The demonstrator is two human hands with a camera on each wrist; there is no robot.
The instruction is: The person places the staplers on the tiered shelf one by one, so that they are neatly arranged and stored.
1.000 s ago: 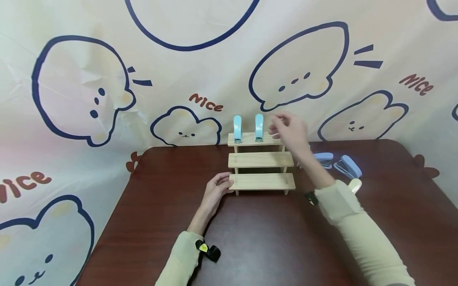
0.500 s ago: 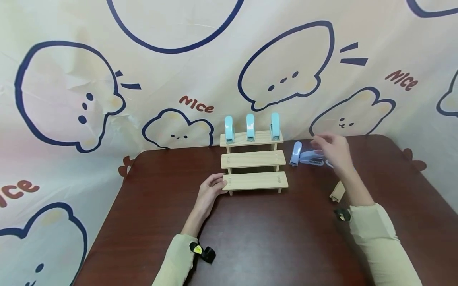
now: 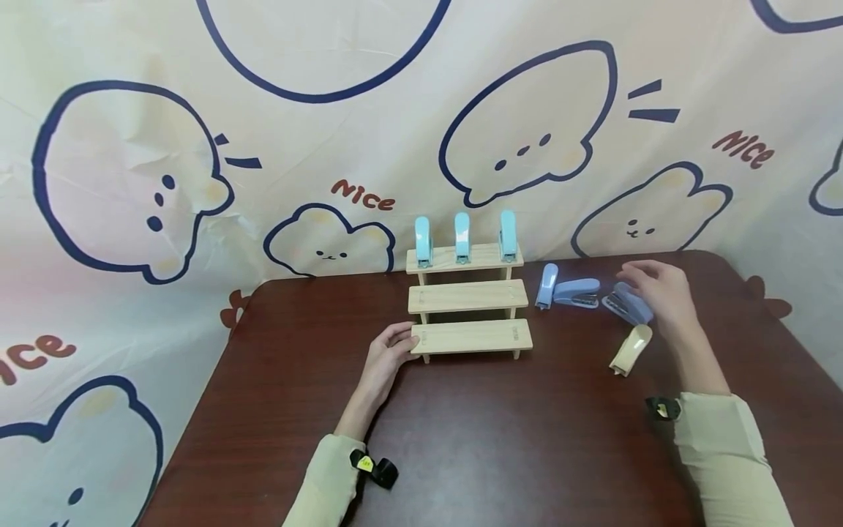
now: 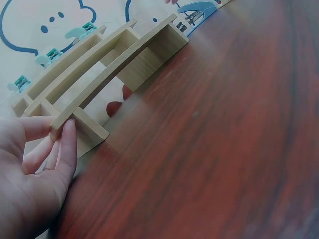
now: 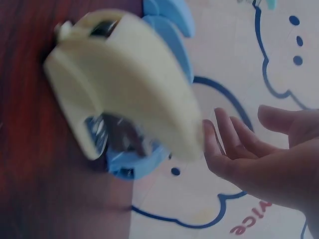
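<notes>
My left hand pinches the left end of the lowest tier of a three-tier wooden shelf; thumb and fingers meet on its edge in the left wrist view. Three teal staplers stand upright on the top tier. My right hand holds nothing, its fingers loosely bent, over a blue stapler on the table. A second blue stapler lies on its side, and a third blue stapler sits nearest the shelf. Large in the right wrist view is a cream stapler, close to that hand.
The dark wooden table reaches back to a patterned curtain. The lower two tiers of the shelf carry nothing. Each wrist wears a small black camera, such as the left camera.
My right hand released a third teal stapler at the right end of the top tier, then moved right to the blue staplers. My left hand keeps its hold on the shelf.
</notes>
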